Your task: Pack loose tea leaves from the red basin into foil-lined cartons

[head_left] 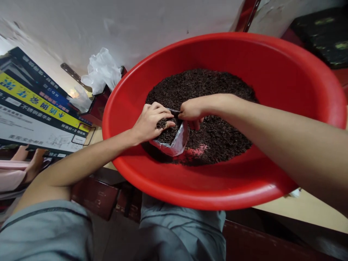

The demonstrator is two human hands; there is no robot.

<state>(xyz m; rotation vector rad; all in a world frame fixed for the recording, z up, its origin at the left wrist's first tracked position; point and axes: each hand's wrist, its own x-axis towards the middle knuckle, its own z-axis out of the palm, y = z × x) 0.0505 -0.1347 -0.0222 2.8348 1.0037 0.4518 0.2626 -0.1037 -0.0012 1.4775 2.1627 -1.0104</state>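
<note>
A large red basin [225, 181] holds a heap of dark, thin dried bits that look like loose tea leaves [225, 134]. In its left half sits a clear plastic bag [178, 142], its mouth spread and filled with the same leaves. My left hand [152, 121] lies over the bag's opening on the leaves, fingers extended and thumb apart. At the bag's far right rim, my right hand [191, 110] is closed, pinching the plastic edge; its fingertips are partly hidden.
At the left stands a printed carton [40, 105] with a yellow band. White plastic bags [102, 72] sit on a dark red box behind the basin's left rim. Beneath the basin is a pale tabletop [307, 210]. Another person's arm [34, 165] shows at far left.
</note>
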